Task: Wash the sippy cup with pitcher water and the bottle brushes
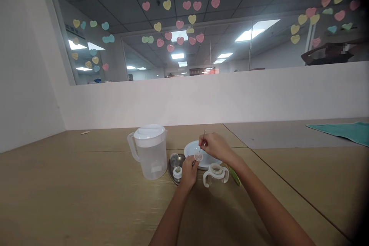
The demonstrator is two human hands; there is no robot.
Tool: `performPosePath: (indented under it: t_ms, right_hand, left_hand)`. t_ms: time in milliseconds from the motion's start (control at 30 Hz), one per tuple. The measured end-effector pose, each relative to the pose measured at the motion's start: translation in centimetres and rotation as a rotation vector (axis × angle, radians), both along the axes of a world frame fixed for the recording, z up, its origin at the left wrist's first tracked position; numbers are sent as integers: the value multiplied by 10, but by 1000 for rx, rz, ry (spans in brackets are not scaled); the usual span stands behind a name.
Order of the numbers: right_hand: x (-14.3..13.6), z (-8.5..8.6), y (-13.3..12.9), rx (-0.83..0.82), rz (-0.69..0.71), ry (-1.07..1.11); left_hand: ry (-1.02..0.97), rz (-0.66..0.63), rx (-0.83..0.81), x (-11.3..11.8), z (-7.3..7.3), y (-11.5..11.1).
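Observation:
My left hand [188, 173] pinches a small whitish round disc [198, 157] at its edge, above the near rim of a white bowl [190, 148]. In my right hand [215, 147] is a thin wire-like stick [204, 133], held upright with its lower end at the disc. Whether it has a brush tip is too small to tell. A transparent baby bottle [216, 186] with two white handles stands uncapped below my right wrist. Left of my left hand, a round metal tray [170, 175] carries a white teat collar [177, 173] and a transparent dome cap [174, 160].
A lidded translucent pitcher [151, 157] stands left of the tray. Something long and green [235, 176] lies by my right forearm, partly hidden. A teal cloth [343, 130] lies at the far right. Behind the table [86, 184] rise a wall and window; a person [328, 54] shows through the glass.

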State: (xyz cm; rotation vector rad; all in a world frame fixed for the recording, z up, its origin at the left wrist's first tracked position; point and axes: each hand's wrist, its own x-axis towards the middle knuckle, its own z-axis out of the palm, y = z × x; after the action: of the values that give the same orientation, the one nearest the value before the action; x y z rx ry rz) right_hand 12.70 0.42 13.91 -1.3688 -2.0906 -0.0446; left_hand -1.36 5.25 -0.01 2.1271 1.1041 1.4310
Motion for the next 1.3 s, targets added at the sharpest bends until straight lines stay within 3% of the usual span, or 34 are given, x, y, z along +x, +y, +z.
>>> performPosePath:
  t_ms: [467,700,867,1000,1167,1300]
  right_hand:
    - [3,0,-3,-18,-32,-90]
    - [-9,-19,10,-103,39,-138]
    - [-11,-31,20,-125,14,-139]
    - [-6,-19,14,-115,86,-73]
    - [-2,6,-12,36,146,12]
    - [-10,8,-21,43,179,-5]
  left_hand:
    - [-153,-83,11,2,9,-6]
    - [-38,-78,25,5,8,-7]
    - [-110,-109,19,6,8,-7]
    - [-131,-110,17,5,10,-6]
    - [-102,-91,12,4,10,-4]
    - [-150,-91,-7,5,10,-4]
